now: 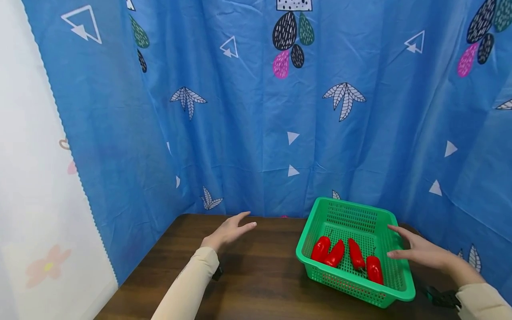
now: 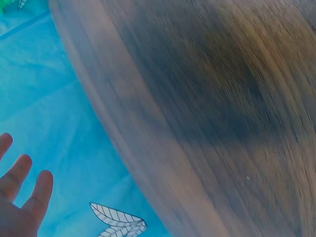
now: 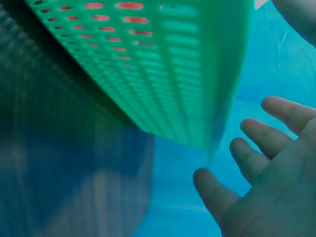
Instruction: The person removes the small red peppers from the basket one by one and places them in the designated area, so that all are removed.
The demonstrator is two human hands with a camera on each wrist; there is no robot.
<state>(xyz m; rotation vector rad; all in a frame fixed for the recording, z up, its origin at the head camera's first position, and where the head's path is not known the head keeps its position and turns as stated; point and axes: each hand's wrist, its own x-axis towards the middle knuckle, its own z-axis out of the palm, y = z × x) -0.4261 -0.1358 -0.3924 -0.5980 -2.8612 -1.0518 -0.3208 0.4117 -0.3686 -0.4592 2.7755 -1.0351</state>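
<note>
A green plastic basket [image 1: 351, 284] with slotted walls stands on the right part of the table. In its near half lie several red peppers [image 1: 357, 254], side by side. My right hand [image 1: 424, 252] is at the basket's right rim, fingers spread and relaxed, thumb toward the peppers. In the right wrist view, its fingers [image 3: 256, 160] extend beside the slotted basket wall [image 3: 148, 64], and red shows through the slots. Left of the basket, my left hand [image 1: 229, 231] hovers over the table, fingers extended and holding nothing. Its fingers [image 2: 39, 195] appear at the lower left of the left wrist view.
The dark wooden table [image 1: 264, 266] ends at a blue patterned curtain [image 1: 248, 133] behind it. A pale cloth [image 1: 44, 178] hangs at the left. Dark wrist devices sit below both sleeves.
</note>
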